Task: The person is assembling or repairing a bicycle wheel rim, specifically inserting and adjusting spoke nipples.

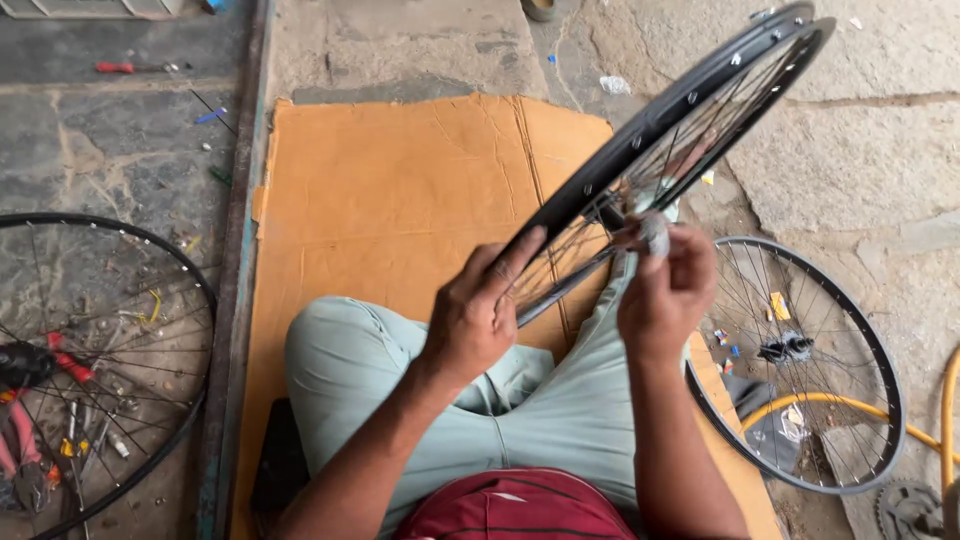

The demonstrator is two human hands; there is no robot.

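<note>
my left hand (478, 315) grips the black wheel rim (660, 125) — fingers curled round it; my right hand (668, 285) pinches a pale rag (655, 232) at the hub

3 bike wheels: 1 held up (690, 110), 1 flat on floor at left (100, 370), 1 flat at right (800, 365). 2 hands: left (480, 310), right (665, 285). 1 cardboard sheet (400, 190). 1 red-handled screwdriver (135, 68). 1 yellow hose (945, 420). 1 gear cog (908, 510).

Cardboard (400, 190) between two wheels (800, 370)
</note>
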